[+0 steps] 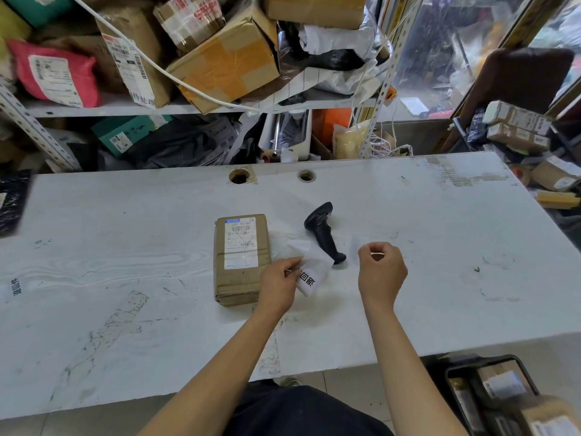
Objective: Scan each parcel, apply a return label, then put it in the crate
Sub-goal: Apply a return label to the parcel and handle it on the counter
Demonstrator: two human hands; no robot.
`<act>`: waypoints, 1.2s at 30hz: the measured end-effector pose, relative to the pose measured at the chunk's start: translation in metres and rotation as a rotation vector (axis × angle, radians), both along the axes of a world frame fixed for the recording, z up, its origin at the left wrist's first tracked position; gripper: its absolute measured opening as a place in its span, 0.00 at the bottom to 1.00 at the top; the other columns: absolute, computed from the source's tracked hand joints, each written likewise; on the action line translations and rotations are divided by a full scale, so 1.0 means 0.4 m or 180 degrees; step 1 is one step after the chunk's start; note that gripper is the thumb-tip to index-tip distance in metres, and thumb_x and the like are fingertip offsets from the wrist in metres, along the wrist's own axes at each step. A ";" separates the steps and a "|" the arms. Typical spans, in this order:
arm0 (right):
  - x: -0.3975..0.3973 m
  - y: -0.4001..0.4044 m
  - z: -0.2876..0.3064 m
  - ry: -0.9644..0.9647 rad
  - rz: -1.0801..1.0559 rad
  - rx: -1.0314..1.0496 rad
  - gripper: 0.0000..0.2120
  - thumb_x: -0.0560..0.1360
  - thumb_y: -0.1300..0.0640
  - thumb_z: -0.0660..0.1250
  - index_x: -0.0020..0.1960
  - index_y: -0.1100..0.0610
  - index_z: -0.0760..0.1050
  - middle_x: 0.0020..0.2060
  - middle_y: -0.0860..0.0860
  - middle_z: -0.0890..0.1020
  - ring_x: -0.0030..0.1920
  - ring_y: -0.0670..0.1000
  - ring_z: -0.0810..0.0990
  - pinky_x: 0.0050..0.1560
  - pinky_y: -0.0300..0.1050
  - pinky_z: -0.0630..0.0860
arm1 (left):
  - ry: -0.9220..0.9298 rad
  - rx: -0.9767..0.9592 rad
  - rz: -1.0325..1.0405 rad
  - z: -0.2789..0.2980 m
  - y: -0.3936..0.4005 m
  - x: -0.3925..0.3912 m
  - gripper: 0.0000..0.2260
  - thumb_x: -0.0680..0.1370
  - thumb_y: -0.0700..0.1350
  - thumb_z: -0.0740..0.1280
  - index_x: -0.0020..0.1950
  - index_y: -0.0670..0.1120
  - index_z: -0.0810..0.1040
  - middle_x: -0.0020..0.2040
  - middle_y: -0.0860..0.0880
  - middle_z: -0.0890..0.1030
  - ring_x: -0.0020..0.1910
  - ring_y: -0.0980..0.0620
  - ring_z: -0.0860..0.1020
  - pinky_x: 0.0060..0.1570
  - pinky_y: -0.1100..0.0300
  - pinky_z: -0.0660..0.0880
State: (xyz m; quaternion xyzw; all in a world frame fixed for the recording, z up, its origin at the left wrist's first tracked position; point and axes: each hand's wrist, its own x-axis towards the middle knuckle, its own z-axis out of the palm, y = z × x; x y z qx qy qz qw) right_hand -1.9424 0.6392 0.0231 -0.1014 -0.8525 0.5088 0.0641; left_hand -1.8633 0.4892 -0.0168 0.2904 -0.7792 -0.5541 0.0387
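You are pinching the white printed return label (309, 275) in your left hand (276, 287), its grip lying just right of the taped brown cardboard parcel (240, 258), whose long axis is running away from you on the white worktop (125, 247), while your right hand (380, 269), farther off, is pinching a translucent strip.

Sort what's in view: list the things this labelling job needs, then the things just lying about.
In the job:
- brown parcel on the table
- return label, pinched by the left hand
- right hand, pinching a thin clear strip
- black scanner
- crate at lower right

Lying about:
- pink mailer on the shelf
- taped cardboard box
- teal box
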 end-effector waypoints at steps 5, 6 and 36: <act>0.026 -0.048 0.002 0.0827 0.0384 0.0327 0.04 0.74 0.63 0.70 0.41 0.58 0.77 0.43 0.49 0.78 0.38 0.49 0.78 0.39 0.39 0.70 | 0.0258 -0.0086 0.0212 0.033 0.005 0.005 0.14 0.80 0.40 0.67 0.66 0.46 0.80 0.59 0.52 0.80 0.52 0.58 0.77 0.50 0.68 0.71; 0.035 -0.064 -0.002 0.1024 0.0593 0.0486 0.04 0.73 0.64 0.71 0.41 0.58 0.77 0.43 0.49 0.77 0.37 0.49 0.77 0.38 0.39 0.70 | 0.0371 -0.0002 0.0293 0.049 0.004 0.004 0.12 0.81 0.40 0.67 0.63 0.47 0.82 0.56 0.53 0.82 0.50 0.60 0.79 0.49 0.70 0.73; 0.148 -0.379 -0.025 -0.0675 0.2384 -0.0113 0.05 0.76 0.60 0.70 0.41 0.57 0.80 0.49 0.48 0.77 0.50 0.46 0.79 0.51 0.36 0.73 | 0.0104 0.1036 0.1479 0.103 -0.291 0.171 0.05 0.77 0.40 0.71 0.53 0.47 0.83 0.49 0.51 0.86 0.46 0.53 0.82 0.52 0.55 0.80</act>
